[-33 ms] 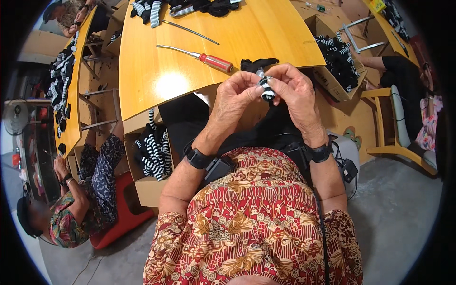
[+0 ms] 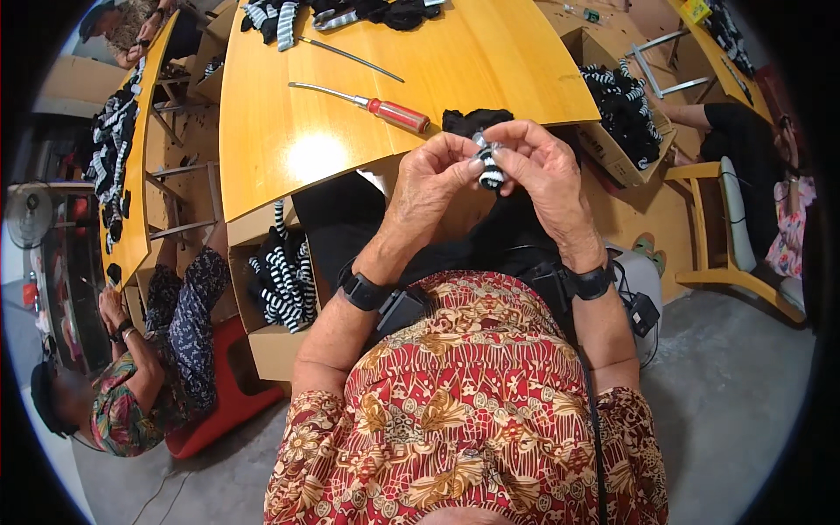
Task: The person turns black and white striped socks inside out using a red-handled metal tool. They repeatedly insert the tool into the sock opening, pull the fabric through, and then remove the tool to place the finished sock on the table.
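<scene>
Close to the table's near edge, my left hand (image 2: 437, 179) and my right hand (image 2: 544, 182) meet with thumbs and fingertips pinched together. Between them is a small black-and-white striped knit piece (image 2: 493, 175), its lower end hanging beneath my thumbs. Something pale and shiny shows at its top, too small to make out. Just beyond my fingers, a black knit cloth (image 2: 472, 122) lies at the table edge. Left of it rests a screwdriver (image 2: 395, 114) with a red handle, and farther off a thin metal rod (image 2: 350, 59).
Striped and black knit pieces (image 2: 376, 12) lie along the far side of the yellow table (image 2: 455, 61). Cardboard boxes of striped knits stand at left (image 2: 271, 346) and right (image 2: 612, 153). Other people sit at nearby tables. A wooden chair (image 2: 700, 210) is on the right.
The striped knit piece has turned slightly between my fingertips, and my right fingers have shifted a little. The black cloth beyond my hands looks more bunched.
</scene>
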`<state>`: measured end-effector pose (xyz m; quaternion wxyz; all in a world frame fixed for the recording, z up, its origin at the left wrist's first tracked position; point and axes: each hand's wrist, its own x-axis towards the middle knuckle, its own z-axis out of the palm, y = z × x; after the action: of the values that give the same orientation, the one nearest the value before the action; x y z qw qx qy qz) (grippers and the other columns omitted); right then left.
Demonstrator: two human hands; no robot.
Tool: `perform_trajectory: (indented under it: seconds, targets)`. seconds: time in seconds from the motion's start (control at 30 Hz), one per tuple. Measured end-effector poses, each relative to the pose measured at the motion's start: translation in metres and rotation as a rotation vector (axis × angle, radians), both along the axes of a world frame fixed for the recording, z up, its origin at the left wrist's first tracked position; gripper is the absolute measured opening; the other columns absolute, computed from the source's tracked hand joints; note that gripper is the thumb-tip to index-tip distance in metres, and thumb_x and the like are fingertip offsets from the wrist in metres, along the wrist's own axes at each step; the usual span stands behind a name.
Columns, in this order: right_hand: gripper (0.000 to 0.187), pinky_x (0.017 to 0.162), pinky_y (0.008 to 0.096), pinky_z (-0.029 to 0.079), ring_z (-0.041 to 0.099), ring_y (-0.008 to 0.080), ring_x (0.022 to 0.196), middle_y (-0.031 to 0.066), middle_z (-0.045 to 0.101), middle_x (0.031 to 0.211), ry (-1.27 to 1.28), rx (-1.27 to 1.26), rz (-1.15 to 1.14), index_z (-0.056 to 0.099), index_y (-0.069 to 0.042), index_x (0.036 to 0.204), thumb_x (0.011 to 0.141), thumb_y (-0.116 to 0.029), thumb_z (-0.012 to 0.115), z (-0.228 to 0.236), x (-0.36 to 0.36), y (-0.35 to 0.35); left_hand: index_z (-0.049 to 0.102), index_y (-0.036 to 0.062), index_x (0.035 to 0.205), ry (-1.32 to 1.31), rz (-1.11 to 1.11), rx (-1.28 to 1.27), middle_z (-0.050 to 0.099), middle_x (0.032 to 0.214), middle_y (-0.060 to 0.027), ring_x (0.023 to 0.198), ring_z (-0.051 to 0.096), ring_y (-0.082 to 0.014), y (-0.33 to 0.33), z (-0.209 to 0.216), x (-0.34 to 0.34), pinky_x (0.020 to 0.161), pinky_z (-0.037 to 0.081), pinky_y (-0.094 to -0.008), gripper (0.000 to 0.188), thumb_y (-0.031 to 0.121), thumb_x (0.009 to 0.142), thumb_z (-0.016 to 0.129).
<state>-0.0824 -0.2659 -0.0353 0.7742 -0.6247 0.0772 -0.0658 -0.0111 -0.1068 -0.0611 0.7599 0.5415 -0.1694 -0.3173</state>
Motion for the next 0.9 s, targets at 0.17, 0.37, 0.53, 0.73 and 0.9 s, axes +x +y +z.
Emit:
perform_trajectory:
  seconds: [0.17,0.37,0.53,0.73,0.9]
  targets:
    - [0.007,0.064,0.0195,0.047,0.056,0.0054,0.076,0.0002,0.061,0.086,0.067,-0.084,0.012,0.061,-0.001,0.095,0.09,-0.006,0.06,-0.014,-0.005,-0.002,0.058,0.003,0.096,-0.169,0.083,0.057,0.062,0.087,0.0005,0.081,0.056,-0.0067,-0.001,-0.006,-0.006,0.074,0.045,-0.0202,0.012,0.01,0.09,0.065]
    - [0.009,0.072,0.0212,0.046,0.054,0.0051,0.079,-0.0015,0.06,0.087,-0.049,-0.227,-0.077,0.061,-0.002,0.096,0.088,-0.005,0.064,-0.019,-0.005,-0.001,0.057,0.0031,0.095,-0.513,0.217,0.264,0.06,0.088,0.0005,0.083,0.055,-0.0066,-0.008,0.008,-0.009,0.074,0.044,-0.0203,0.008,0.009,0.093,0.061]
    - [0.012,0.075,0.0207,0.046,0.055,0.0051,0.084,-0.002,0.061,0.089,-0.013,-0.02,-0.045,0.063,-0.003,0.097,0.087,-0.007,0.067,-0.013,-0.009,0.002,0.057,0.0033,0.096,-0.307,0.245,0.089,0.057,0.087,0.0013,0.081,0.053,-0.0055,-0.009,0.004,-0.006,0.071,0.045,-0.0205,0.006,0.009,0.094,0.058]
    - [0.011,0.076,0.0209,0.046,0.056,0.0055,0.086,-0.0012,0.063,0.091,-0.014,0.167,0.03,0.063,-0.002,0.096,0.087,-0.007,0.066,-0.023,-0.007,-0.002,0.058,0.003,0.099,-0.151,0.182,-0.027,0.059,0.093,0.0007,0.084,0.054,-0.0049,-0.009,0.008,-0.01,0.073,0.045,-0.0205,0.01,0.011,0.094,0.06]
    - [0.005,0.076,0.0206,0.046,0.058,0.0059,0.082,0.0007,0.063,0.088,-0.108,0.031,-0.073,0.062,-0.001,0.094,0.089,-0.002,0.062,-0.004,-0.006,0.001,0.059,-0.0013,0.102,-0.16,0.059,-0.012,0.063,0.089,-0.003,0.079,0.061,-0.0074,-0.003,0.017,-0.01,0.075,0.049,-0.0213,0.013,0.008,0.094,0.059]
